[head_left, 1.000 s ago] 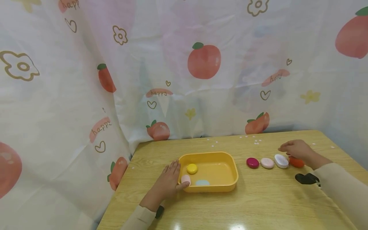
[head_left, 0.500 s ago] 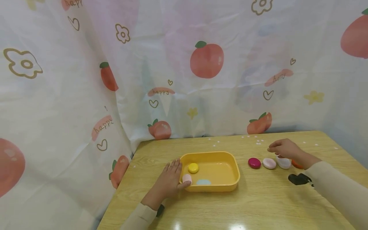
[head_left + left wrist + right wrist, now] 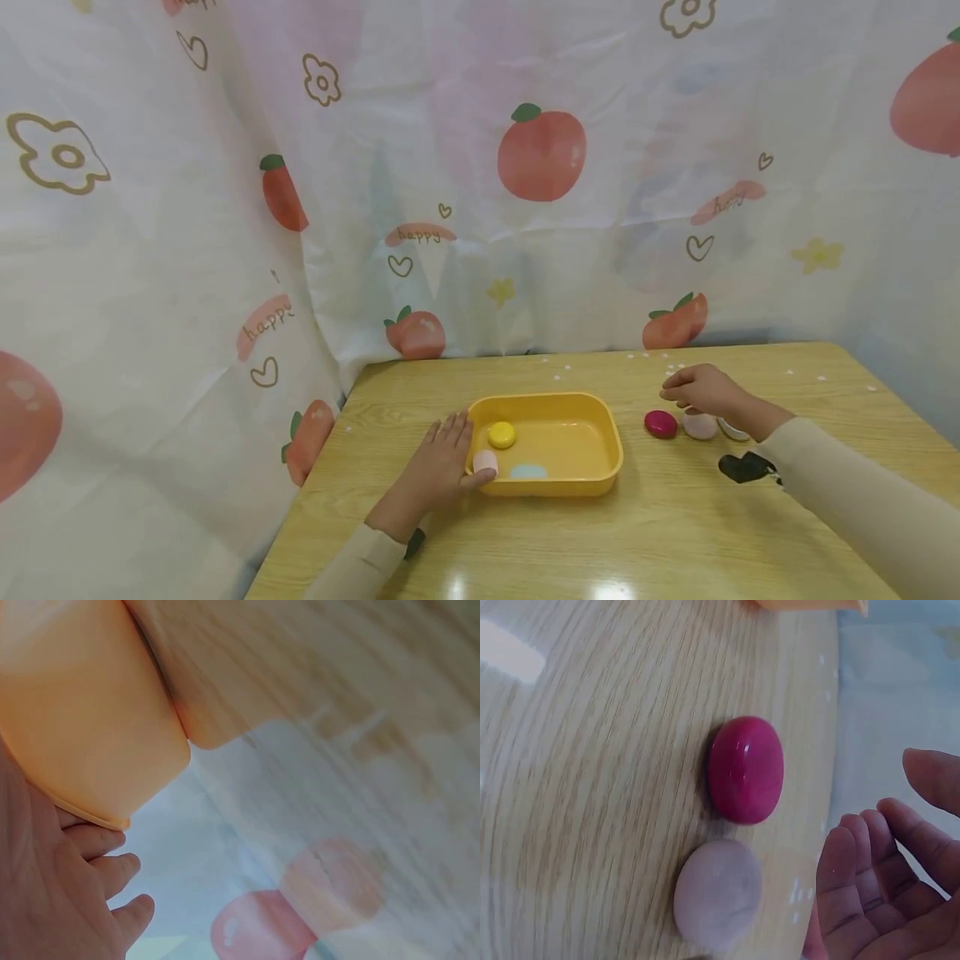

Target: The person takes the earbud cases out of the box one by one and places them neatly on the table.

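In the head view, my left hand (image 3: 435, 458) rests with extended fingers along the left wall of a yellow-orange plastic tub (image 3: 611, 479), its thumb at the front corner. The left wrist view shows those fingertips just below the tub's rim (image 3: 90, 817). My right hand (image 3: 708, 390) hovers over a row of smooth, pebble-like ovals, its fingers loosely bent and nothing between them. Below it sit a glossy magenta oval (image 3: 746, 770) and a pale pink one (image 3: 718, 895). A white oval (image 3: 733, 428) is partly covered by my wrist; the orange one is hidden.
Inside the tub are a yellow round piece (image 3: 502, 434), a pale pink piece (image 3: 485, 463) and a light blue patch (image 3: 528, 472). Small white specks lie along the back of the wooden table (image 3: 555, 542). A fruit-printed curtain (image 3: 465, 275) hangs behind it.
My right hand has moved left along the row, from over the orange and white ovals to over the pale pink one. My left hand has stayed on the tub.
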`<state>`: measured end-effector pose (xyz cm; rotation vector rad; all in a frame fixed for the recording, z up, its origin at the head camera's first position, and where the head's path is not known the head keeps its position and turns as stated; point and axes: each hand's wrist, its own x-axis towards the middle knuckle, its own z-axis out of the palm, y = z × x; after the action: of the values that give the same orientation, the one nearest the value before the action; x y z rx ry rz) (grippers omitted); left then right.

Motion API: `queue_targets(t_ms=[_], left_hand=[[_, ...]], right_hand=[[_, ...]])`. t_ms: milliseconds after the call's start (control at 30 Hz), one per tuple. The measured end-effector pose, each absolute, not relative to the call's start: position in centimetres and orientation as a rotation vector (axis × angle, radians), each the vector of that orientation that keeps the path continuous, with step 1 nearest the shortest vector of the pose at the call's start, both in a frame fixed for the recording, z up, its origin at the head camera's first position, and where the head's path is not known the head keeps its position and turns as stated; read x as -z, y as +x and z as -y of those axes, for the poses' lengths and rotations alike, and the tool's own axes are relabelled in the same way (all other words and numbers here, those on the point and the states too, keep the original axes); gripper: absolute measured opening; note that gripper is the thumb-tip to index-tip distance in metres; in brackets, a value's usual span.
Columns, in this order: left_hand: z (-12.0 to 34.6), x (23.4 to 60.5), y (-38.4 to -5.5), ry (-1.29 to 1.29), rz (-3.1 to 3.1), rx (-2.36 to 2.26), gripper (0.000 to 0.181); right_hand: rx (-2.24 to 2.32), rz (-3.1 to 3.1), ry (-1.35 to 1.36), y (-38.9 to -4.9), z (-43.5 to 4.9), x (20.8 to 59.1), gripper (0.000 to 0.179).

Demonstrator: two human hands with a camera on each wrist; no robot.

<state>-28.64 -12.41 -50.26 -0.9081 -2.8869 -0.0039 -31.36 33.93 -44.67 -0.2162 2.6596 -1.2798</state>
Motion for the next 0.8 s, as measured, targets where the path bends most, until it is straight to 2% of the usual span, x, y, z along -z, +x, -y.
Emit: queue_targets(t_ms=[800], left_hand=[[12.4,49.8,-28.5,-0.91,2.888,-0.052,0.1]], right_hand=[[1.383,-2.561,-0.31,-32.6,-29.0,44.5,0.043]])
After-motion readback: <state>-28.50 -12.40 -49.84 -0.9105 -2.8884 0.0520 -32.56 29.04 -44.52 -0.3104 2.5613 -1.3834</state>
